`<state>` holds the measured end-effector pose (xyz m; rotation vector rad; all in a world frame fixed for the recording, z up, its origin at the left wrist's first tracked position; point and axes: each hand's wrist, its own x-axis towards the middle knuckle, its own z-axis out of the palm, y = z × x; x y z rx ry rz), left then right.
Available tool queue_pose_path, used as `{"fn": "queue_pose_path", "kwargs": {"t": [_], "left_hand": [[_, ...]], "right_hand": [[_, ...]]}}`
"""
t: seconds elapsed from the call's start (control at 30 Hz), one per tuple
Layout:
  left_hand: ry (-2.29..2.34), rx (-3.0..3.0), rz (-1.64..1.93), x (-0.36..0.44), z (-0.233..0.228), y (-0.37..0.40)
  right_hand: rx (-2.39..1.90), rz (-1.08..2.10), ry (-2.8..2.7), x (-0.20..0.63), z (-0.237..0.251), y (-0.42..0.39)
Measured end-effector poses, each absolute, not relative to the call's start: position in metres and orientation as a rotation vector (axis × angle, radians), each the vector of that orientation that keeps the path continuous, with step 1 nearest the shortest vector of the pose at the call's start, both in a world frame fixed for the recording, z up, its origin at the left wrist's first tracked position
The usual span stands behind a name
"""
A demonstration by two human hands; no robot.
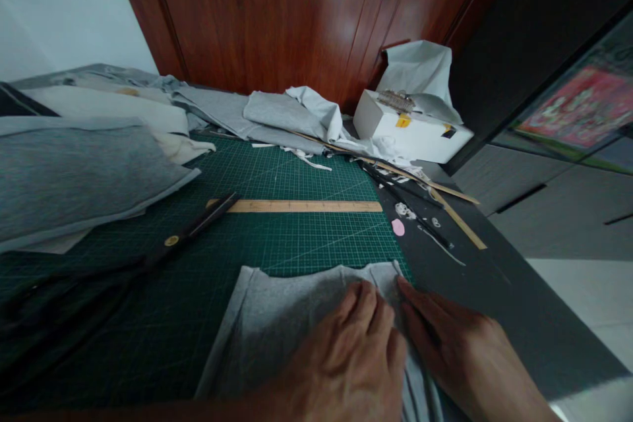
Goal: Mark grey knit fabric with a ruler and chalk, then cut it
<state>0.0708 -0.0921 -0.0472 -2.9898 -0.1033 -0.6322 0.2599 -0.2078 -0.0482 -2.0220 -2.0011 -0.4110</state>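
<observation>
A piece of light grey fabric (277, 316) lies on the green cutting mat (297, 171) near the front edge. My left hand (351, 356) rests on the fabric's right part with fingers curled, pressing it down. My right hand (459, 349) lies beside it, fingertips touching the fabric's upper right corner at the mat's edge. Neither hand lifts the cloth; both seem to pinch or press a fold near that corner.
Large black scissors (163, 244) lie left on the mat, a wooden ruler (301, 206) across its middle. Grey fabric stacks (74, 171) sit at the left. A white box (410, 132), thin sticks, a pen and a pink chalk piece (398, 227) lie at the right.
</observation>
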Motion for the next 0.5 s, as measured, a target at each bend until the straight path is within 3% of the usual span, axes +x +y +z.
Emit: {"fn": "queue_pose_path", "kwargs": {"t": [0.2, 0.5], "left_hand": [[0.042, -2.873, -0.861, 0.094, -0.054, -0.094], [0.163, -2.994, -0.590, 0.077, -0.059, -0.074]], "right_hand": [[-1.972, -0.296, -2.005, 0.258, -0.049, -0.208], [-2.051, -0.170, -1.917, 0.273, -0.052, -0.212]]}}
